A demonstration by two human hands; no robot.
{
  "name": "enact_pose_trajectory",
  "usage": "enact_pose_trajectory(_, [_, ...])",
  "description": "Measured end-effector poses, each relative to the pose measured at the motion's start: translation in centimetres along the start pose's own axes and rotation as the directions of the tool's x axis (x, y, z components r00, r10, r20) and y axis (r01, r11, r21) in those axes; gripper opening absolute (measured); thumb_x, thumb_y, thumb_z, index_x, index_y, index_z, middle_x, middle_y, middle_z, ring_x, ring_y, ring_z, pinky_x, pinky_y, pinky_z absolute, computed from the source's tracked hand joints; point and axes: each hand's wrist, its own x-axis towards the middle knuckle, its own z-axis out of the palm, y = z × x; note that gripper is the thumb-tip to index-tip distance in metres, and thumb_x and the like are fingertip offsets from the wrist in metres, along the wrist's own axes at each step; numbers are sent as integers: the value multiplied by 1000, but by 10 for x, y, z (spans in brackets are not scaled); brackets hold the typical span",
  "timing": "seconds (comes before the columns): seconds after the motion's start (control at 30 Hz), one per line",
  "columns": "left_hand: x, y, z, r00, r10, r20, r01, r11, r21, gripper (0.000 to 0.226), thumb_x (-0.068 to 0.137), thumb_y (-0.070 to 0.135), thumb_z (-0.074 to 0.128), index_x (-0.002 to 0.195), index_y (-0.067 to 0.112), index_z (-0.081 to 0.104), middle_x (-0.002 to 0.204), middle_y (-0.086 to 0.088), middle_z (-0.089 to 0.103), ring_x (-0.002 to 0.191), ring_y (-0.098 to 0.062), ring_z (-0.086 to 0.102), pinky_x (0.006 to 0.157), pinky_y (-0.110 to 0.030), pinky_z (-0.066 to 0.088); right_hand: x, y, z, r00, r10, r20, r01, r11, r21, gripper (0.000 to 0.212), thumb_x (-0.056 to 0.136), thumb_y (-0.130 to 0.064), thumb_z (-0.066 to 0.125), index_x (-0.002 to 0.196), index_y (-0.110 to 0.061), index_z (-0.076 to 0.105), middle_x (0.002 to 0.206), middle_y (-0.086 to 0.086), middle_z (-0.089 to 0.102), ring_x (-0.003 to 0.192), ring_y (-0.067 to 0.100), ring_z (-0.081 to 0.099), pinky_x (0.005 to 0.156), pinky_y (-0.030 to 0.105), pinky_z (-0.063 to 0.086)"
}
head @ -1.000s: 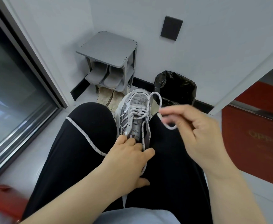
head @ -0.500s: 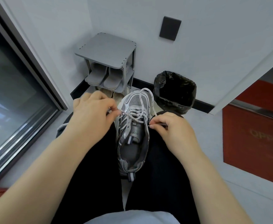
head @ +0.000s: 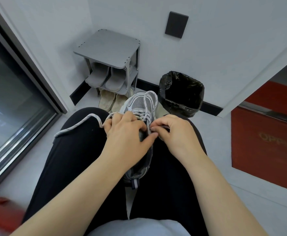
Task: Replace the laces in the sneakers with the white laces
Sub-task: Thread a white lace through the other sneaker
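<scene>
A grey and white sneaker point(head: 140, 103) lies wedged between my two black-trousered thighs, toe pointing away from me. A white lace with dark flecks point(head: 78, 125) runs through its eyelets; one loose end trails left across my left thigh, and a loop arches over the toe. My left hand point(head: 127, 135) lies over the sneaker's tongue, fingers curled on the lace near the upper eyelets. My right hand point(head: 171, 133) sits at the sneaker's right side and pinches the lace between thumb and fingertips. The hands hide the eyelets under them.
A small grey shoe rack point(head: 108, 48) with grey slippers stands in the corner ahead, beige slippers point(head: 112, 101) on the floor before it. A bin with a black bag point(head: 182, 92) stands right of the sneaker's toe. A glass door runs along the left; a red panel point(head: 265, 142) is at right.
My left hand has come in from the left thigh onto the sneaker's tongue. My right hand stays at the right eyelets, and the lace's free end now lies across my left thigh.
</scene>
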Motion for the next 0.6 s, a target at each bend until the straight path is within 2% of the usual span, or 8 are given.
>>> enact_pose_trajectory(0.2, [1, -4, 4, 996, -75, 54, 79, 994, -69, 26, 81, 44, 60, 105, 35, 63, 98, 16, 36, 112, -14, 30, 90, -28, 10, -2, 0, 1, 1000, 2, -1, -2, 1000, -5, 11, 82, -17, 67, 89, -24, 72, 86, -9, 64, 88, 11, 62, 84, 36, 49])
enact_pose_trajectory(0.33, [1, -4, 2, 996, -64, 62, 70, 993, -90, 26, 81, 43, 61, 106, 34, 64, 98, 16, 36, 113, -15, 31, 91, -27, 11, -4, -1, -1, 998, 59, -14, -57, 992, 109, 20, 77, -18, 71, 88, -30, 58, 76, -12, 67, 80, 5, 62, 81, 36, 51])
enact_pose_trajectory(0.43, [0, -5, 2, 998, -46, 44, 50, 992, -116, 25, 83, 44, 59, 104, 33, 65, 97, 16, 38, 110, -14, 31, 91, -28, 13, -3, -1, -1, 998, 69, -13, -68, 994, 87, 20, 76, -20, 72, 83, -30, 56, 73, -12, 67, 75, 1, 59, 75, 29, 48])
enact_pose_trajectory(0.6, [2, -6, 4, 998, -56, 11, 57, 994, -97, 24, 90, 26, 50, 108, 33, 65, 96, 15, 39, 108, -15, 32, 89, -28, 12, -1, -2, -1, 998, 69, 5, -69, 992, 103, 16, 77, -18, 73, 78, -29, 60, 69, -15, 67, 70, -5, 59, 66, 11, 42])
